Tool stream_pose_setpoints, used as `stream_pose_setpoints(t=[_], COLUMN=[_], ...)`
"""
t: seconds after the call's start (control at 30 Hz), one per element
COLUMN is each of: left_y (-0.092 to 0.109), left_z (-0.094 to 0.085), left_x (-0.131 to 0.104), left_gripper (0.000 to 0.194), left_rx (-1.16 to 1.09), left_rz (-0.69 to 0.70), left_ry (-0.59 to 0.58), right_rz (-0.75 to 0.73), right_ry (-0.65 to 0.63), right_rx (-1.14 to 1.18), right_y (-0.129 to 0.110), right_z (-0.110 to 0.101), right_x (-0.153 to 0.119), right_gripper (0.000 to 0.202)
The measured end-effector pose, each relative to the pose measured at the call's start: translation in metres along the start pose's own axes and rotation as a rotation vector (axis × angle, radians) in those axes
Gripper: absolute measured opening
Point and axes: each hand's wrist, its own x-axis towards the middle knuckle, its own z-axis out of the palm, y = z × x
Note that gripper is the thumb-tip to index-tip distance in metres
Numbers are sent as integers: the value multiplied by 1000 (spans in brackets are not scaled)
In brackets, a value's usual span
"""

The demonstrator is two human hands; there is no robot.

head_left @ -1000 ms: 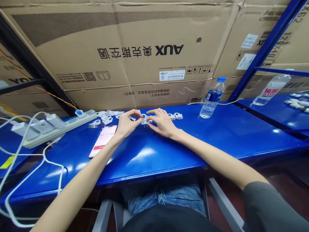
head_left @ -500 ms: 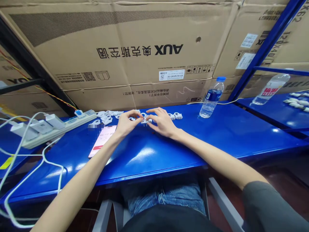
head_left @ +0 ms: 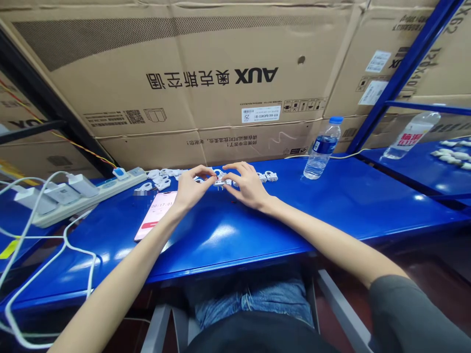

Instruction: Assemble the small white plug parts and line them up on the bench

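Between my two hands, near the back of the blue table (head_left: pixel 221 235), is a small white plug-like piece (head_left: pixel 220 182) with metal pins pointing toward me. My left hand (head_left: pixel 194 186) pinches it from the left with thumb and forefinger. From the right, the thumb and fingers of my right hand (head_left: pixel 249 187) close round its other side. Several similar white pieces (head_left: pixel 163 183) lie left of my left hand, and a few more (head_left: pixel 271 176) rest just right of my right hand. A pink-screened phone (head_left: pixel 159 211) lies beside my left forearm.
A white power strip (head_left: pixel 91 197) with chargers and cables fills the left side. A water bottle (head_left: pixel 321 149) stands at the back right, another bottle (head_left: pixel 412 137) beyond the blue post. Large cardboard boxes (head_left: pixel 221 44) wall off the back.
Both hands stay on the white piece, with only slight finger movement. A tiny red spot now shows on the table below my right hand.
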Motion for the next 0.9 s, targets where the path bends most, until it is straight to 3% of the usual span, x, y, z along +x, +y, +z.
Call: stream_pose_setpoints(t=[0.27,0.53,0.7,0.83,0.9], left_y=[14,4,1,4,6], left_z=[-3,0,1,1,1], left_x=[-6,-8,-10,-11,-13], left_gripper=[13,14,17,18,17], left_rx=[258,463,537,552,547], left_rz=[134,316,345,367,394], left_ry=[49,23,6,68,30], right_rz=[28,32,57,66,86], right_ry=[23,50,45,49,47], right_rx=[-10,-25,-9,-9,-11], right_y=[-2,-2,-1,3,7], right_z=[-1,3,6,9,13], right_x=[-1,-2,-2,-1,2], right_gripper=[19,16,16,16,16])
